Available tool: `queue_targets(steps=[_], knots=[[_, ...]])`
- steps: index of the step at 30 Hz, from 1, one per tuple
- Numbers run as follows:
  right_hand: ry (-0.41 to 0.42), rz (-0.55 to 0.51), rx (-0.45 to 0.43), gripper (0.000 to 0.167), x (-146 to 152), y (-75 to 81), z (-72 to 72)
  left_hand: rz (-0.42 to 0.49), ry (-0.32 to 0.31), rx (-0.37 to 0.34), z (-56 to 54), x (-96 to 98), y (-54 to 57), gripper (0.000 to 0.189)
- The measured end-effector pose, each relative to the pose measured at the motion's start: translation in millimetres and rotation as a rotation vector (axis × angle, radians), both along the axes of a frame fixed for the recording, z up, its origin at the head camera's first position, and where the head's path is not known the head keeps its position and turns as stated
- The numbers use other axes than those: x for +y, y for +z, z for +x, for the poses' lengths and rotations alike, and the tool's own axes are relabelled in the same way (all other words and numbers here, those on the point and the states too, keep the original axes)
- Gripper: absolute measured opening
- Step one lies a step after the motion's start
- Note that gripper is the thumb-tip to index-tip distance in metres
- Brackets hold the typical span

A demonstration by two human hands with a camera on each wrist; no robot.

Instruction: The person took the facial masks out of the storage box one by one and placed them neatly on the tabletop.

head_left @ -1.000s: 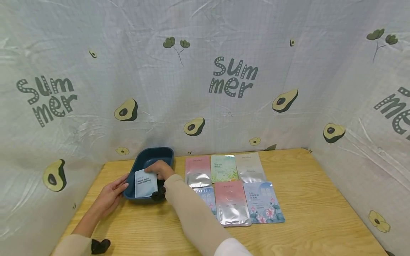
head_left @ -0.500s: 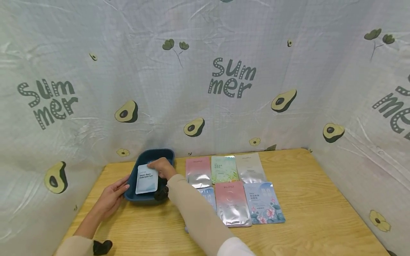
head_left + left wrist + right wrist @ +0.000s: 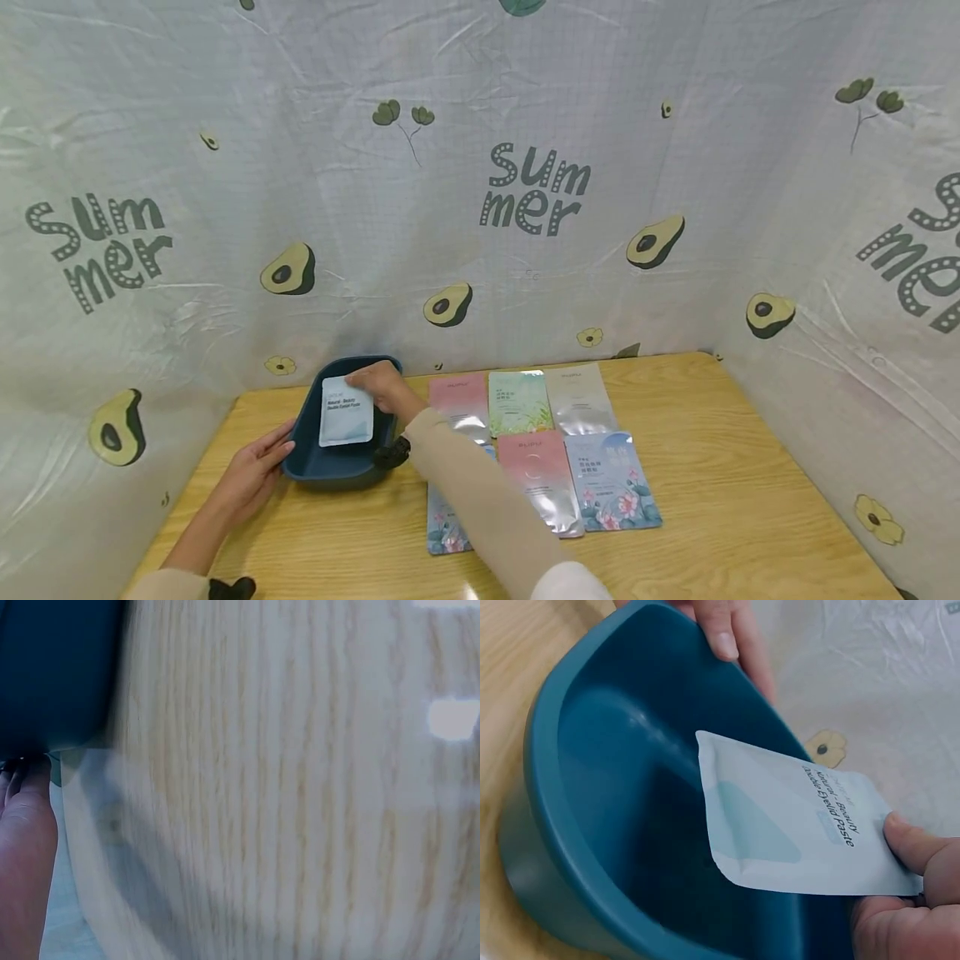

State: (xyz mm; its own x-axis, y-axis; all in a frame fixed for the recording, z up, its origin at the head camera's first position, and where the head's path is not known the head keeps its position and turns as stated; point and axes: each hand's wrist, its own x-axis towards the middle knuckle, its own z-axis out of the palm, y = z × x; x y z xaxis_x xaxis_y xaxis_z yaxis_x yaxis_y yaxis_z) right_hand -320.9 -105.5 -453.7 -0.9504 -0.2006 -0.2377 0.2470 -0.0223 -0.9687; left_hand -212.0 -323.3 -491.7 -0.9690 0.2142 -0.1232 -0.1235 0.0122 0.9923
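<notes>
My right hand (image 3: 386,387) pinches one end of a pale blue-white double eyelid paste packet (image 3: 347,414), thumb on its printed face. The packet is tilted over the inside of a dark blue plastic basin (image 3: 577,817). At the basin's left side, my left hand (image 3: 251,475) holds the rim; in the right wrist view its thumb (image 3: 724,645) lies at the edge with fingers outside. Only part of the left hand (image 3: 26,825) shows in the left wrist view, beside the basin wall (image 3: 60,682). The packet partly hides the basin's floor.
Right of the basin, face mask sachets lie in two rows: pink (image 3: 457,404), green (image 3: 519,402), cream (image 3: 581,400), another pink (image 3: 536,475), and blue floral (image 3: 613,483). My right forearm partly covers another blue sachet (image 3: 444,521). A patterned sheet (image 3: 360,208) hangs behind the table (image 3: 720,483).
The packet has risen slightly within the basin and is still in my right hand. My left hand stays at the basin's left side. The head view has shifted a little.
</notes>
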Motion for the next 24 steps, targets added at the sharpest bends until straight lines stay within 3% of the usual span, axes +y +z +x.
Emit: queue_targets(steps=[6, 13, 24], knots=[[0.056, -0.001, 0.055, 0.020, 14.9, 8.7, -5.8, 0.095, -0.020, 0.054, 0.6, 0.4, -7.4, 0.071], [0.140, -0.022, 0.125, 0.025, 37.2, 22.4, -7.6, 0.050, -0.012, 0.039, -2.2, -0.7, -6.7, 0.071], [0.092, -0.114, 0.112, 0.028, 83.1, 28.6, -1.5, 0.055, -0.023, 0.029, -1.4, -3.0, -5.8, 0.072]])
